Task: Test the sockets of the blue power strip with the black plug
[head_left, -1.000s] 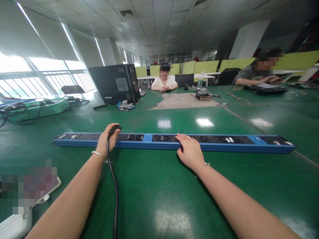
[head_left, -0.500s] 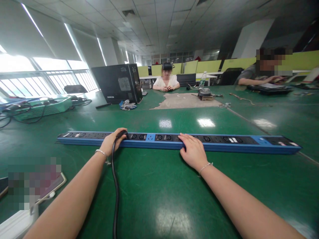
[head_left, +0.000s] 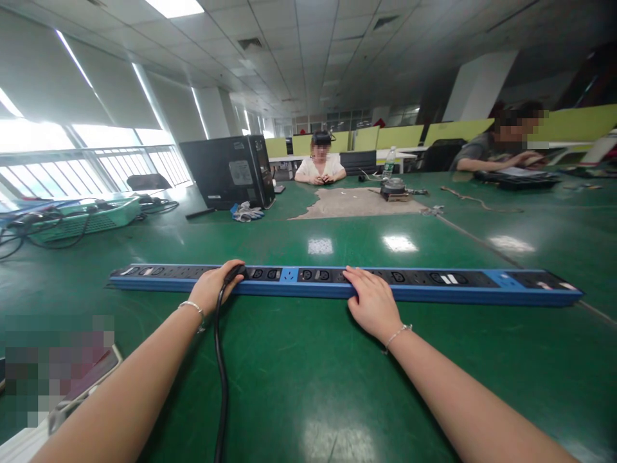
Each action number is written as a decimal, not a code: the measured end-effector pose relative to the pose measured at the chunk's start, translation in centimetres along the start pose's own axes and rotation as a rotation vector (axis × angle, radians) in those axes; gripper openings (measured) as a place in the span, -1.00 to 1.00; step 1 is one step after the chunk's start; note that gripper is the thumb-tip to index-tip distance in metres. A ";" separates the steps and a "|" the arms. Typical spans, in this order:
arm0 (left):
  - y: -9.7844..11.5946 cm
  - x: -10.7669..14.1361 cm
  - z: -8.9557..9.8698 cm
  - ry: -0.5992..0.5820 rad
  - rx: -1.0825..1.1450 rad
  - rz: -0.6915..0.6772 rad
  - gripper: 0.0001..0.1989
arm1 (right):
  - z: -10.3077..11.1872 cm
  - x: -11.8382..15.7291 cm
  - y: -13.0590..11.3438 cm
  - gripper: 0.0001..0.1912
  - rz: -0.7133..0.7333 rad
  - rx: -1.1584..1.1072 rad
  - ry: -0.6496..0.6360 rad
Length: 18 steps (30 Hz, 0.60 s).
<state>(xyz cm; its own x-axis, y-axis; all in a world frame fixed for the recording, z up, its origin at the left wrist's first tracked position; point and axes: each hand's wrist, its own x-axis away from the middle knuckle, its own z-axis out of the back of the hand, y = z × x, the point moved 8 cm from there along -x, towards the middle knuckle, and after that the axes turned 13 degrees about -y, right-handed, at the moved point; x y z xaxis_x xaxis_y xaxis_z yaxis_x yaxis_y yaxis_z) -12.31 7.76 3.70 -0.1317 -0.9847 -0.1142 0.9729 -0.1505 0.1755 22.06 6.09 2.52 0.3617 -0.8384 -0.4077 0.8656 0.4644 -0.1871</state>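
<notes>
A long blue power strip [head_left: 289, 290] with black socket sections lies across the green table. My left hand [head_left: 216, 287] is closed round a black plug [head_left: 236, 272] at the strip's sockets, left of its middle; how deep the plug sits is hidden. From the plug a thick black cable [head_left: 222, 373] runs down toward the table's near edge. Right of the strip's middle, my right hand [head_left: 373, 301] rests over the front edge, fingers on top and thumb at the front side, gripping it.
A black computer case [head_left: 226, 172] stands at the back left, with gloves [head_left: 247, 212] beside it. Far left is a green basket [head_left: 91, 218] with cables. A round device [head_left: 394, 186] and a bottle [head_left: 389, 162] stand farther back. Two people sit across the table.
The view has tilted up slightly, so the table and strip appear lower. Both hands keep their places on the plug and the strip.
</notes>
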 end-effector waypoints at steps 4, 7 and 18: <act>0.1 0.1 0.0 -0.001 -0.024 0.008 -0.50 | 0.1 0.0 0.0 -0.47 0.003 -0.002 0.008; -0.1 0.1 0.3 -0.103 -0.045 0.030 -0.47 | 0.1 -0.1 -0.1 -0.48 0.000 -0.002 0.013; 1.1 -0.7 4.9 -0.170 -0.122 0.273 -0.38 | 0.0 -0.1 0.0 -0.46 0.003 -0.005 0.022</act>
<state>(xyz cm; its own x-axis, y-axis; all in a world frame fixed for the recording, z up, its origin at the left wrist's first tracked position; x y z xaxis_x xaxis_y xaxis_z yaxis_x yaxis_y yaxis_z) -12.04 7.82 8.76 0.1167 -0.9893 0.0873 0.9909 0.1220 0.0576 22.00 6.14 2.58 0.3564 -0.8307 -0.4277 0.8627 0.4683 -0.1907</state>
